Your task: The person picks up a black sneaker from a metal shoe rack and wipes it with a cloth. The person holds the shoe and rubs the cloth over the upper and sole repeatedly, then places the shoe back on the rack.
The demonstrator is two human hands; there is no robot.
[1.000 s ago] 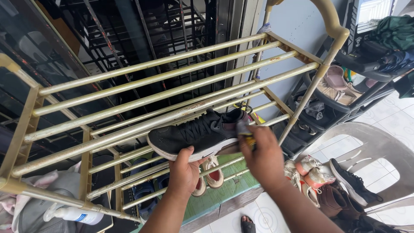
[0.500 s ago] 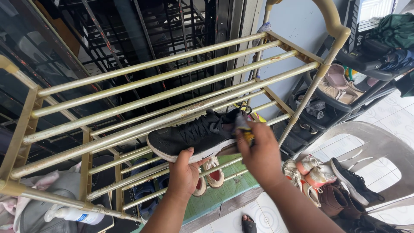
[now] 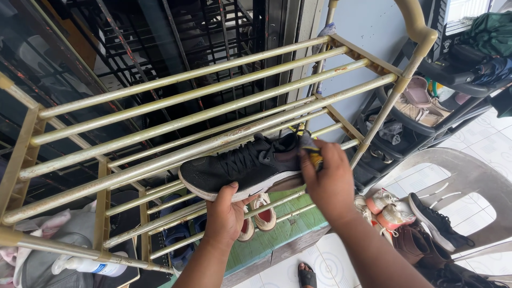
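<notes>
We are holding a black sneaker [image 3: 242,168] at the centre of the frame, resting on a middle tier of the gold shoe rack [image 3: 186,114]. Our left hand [image 3: 226,213] is gripping its white sole from below, fingers closed on it; our right hand [image 3: 328,178] is clamping the heel, so the placing looks nearly done, with both hands yet to let go. At lower left, a white bottle with a blue label [image 3: 88,265] is lying.

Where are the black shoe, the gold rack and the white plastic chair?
black shoe [image 3: 240,165], head view, on its laces.
gold rack [image 3: 213,96], head view, on a top bar.
white plastic chair [image 3: 469,181], head view, on its backrest.
</notes>
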